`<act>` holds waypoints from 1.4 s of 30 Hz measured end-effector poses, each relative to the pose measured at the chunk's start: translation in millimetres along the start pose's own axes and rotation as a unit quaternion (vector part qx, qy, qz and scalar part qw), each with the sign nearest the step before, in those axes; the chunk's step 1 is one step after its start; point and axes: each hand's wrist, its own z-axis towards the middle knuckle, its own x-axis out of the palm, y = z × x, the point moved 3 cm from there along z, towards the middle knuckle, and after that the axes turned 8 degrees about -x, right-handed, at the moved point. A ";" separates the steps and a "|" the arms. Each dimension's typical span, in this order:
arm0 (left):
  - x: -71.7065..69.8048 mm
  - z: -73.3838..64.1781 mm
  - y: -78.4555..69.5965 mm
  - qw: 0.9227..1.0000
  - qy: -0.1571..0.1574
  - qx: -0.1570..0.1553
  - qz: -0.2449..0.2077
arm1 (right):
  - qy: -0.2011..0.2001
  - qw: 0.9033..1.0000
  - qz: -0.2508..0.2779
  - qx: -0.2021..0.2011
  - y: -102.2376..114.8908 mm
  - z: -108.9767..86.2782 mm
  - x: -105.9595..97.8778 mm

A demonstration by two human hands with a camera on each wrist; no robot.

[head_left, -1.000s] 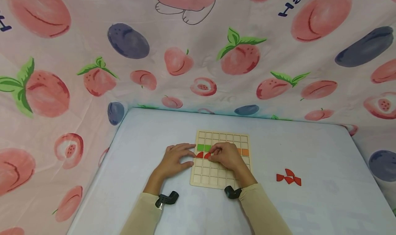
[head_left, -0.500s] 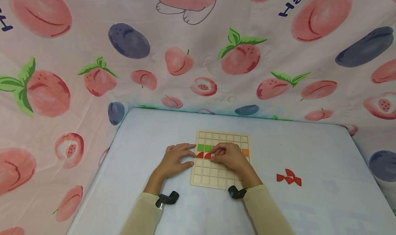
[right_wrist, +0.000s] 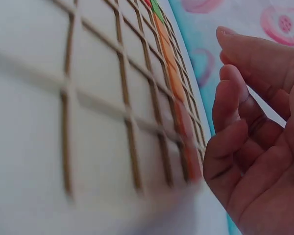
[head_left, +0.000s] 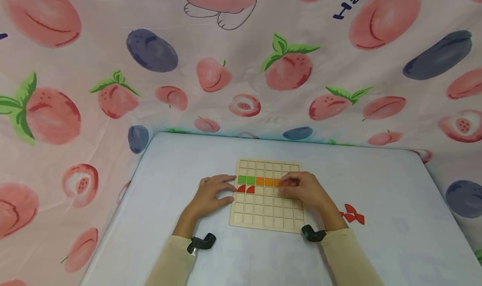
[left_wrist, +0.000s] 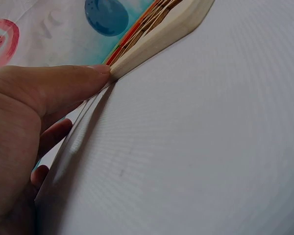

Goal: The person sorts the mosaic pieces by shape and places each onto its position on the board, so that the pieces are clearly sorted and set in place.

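A wooden grid board lies on the table in the head view. Along its left edge rests my left hand, fingers extended; the left wrist view has the thumb against the board's side. Over the right half of the board hovers my right hand. Its fingers are loosely bent with nothing between them, as the right wrist view confirms. Two green squares and several orange squares fill one row, partly hidden by the right hand. Below the green squares sit two red quarter-circle pieces.
Several loose red quarter-circle pieces lie on the white table to the right of the board, one partly behind the right wrist. A fruit-print curtain rises behind the table and along its left side. Each wrist carries a small black camera.
My right hand has drawn away from the second red piece and moved right across the board, uncovering the orange squares. The left hand keeps its place. The view has shifted slightly.
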 end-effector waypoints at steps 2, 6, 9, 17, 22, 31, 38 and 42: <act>0.1 -0.1 0.0 1.000 0.000 0.002 -0.002 | -0.003 1.000 -0.015 0.000 -3.2 -4.8 -11.0; 0.4 0.1 0.0 1.000 0.001 0.003 -0.001 | -0.003 0.998 -0.054 -0.014 -10.5 -16.7 -32.6; 0.2 -0.1 -0.2 1.000 0.001 0.002 -0.002 | 0.004 0.996 -0.085 -0.011 -17.8 -26.9 -46.9; -1.0 -1.2 -1.8 1.000 0.005 0.002 -0.005 | 0.043 0.987 -0.153 0.025 -36.3 -53.4 -76.6; -1.5 -1.0 -2.8 1.000 0.005 0.003 -0.009 | 0.074 0.983 -0.165 0.035 -49.3 -65.6 -90.2; -1.4 -1.7 -2.6 1.000 0.007 0.001 -0.006 | 0.114 0.973 -0.198 0.046 -73.5 -79.4 -105.6; -0.8 -1.5 -1.9 1.000 0.009 -0.004 -0.003 | 0.123 0.974 -0.185 0.040 -81.1 -84.4 -106.7; -0.1 -1.3 -0.4 1.000 0.010 -0.005 0.001 | 0.108 0.975 -0.194 0.031 -82.9 -84.2 -103.6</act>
